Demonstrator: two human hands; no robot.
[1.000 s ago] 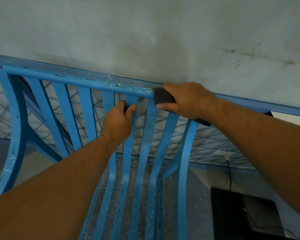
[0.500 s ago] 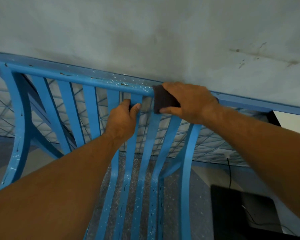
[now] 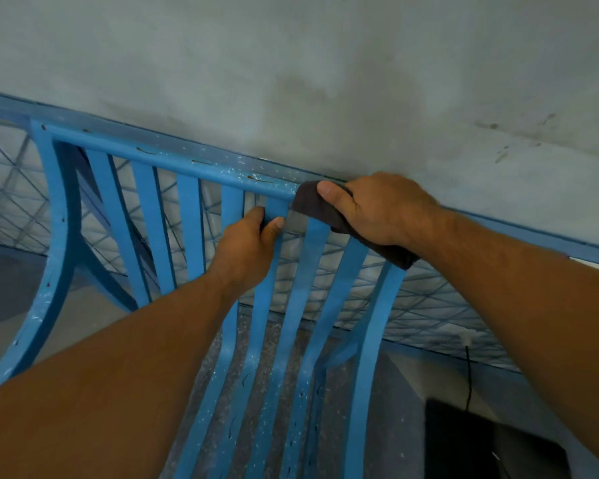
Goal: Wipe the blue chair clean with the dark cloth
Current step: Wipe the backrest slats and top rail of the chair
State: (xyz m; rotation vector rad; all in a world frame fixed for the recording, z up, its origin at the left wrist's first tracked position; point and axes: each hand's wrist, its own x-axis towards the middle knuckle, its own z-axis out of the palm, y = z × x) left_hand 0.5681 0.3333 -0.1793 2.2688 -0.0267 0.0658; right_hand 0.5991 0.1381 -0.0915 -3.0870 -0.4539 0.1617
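The blue chair (image 3: 153, 216) has a slatted back and a top rail flecked with white specks, standing against a wall. My right hand (image 3: 388, 209) presses the dark cloth (image 3: 312, 202) onto the right part of the top rail; the cloth hangs down behind my wrist. My left hand (image 3: 246, 247) grips one vertical slat just below the rail, left of the cloth. Both forearms cover the lower slats and the seat.
A stained grey wall (image 3: 325, 81) rises right behind the chair. A blue band with a wire mesh panel (image 3: 429, 305) runs along the wall's base. A black box (image 3: 481, 440) with a thin black cable (image 3: 468, 375) lies on the floor at lower right.
My right hand and the cloth stay on the same part of the top rail, shifting only slightly. The left hand keeps its grip on the slat. The view has shifted.
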